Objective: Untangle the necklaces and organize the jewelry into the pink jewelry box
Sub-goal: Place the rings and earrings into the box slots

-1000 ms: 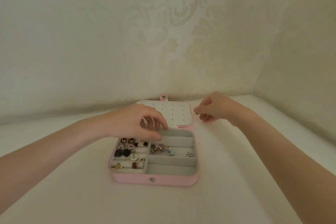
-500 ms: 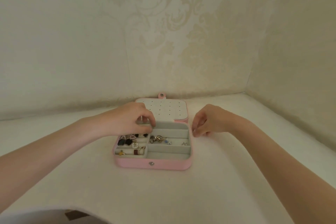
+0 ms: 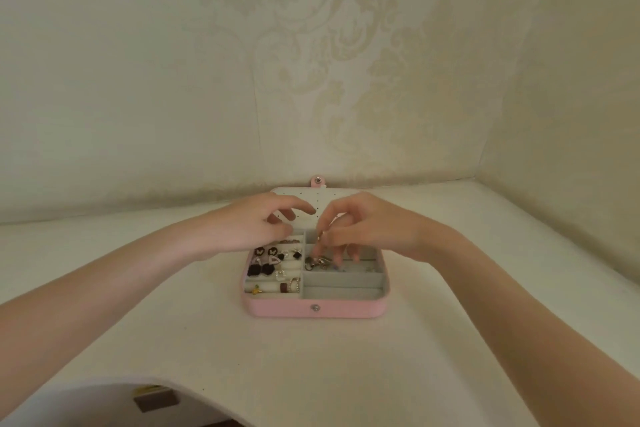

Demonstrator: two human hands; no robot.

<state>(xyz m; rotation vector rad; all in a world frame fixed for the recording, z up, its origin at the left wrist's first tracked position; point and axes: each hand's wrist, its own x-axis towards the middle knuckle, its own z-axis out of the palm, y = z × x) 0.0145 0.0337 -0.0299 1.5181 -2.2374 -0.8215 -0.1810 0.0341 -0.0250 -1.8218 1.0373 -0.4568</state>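
pink jewelry box (image 3: 313,309) open on white table (image 3: 311,374) | right hand (image 3: 367,229) pinches small gold piece (image 3: 320,236) above right compartments | left hand (image 3: 242,232) loosely curled, seemingly empty | piece looks light, slippery, delicate; pinch by clasp.

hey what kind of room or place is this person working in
Probably a room in a home: cream damask-patterned wallpaper lines a corner, a plain white tabletop runs up to it, and an open pink jewelry box holds personal earrings and rings.

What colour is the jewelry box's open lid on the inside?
White, dotted with small holes, on the pink jewelry box's open lid; head view.
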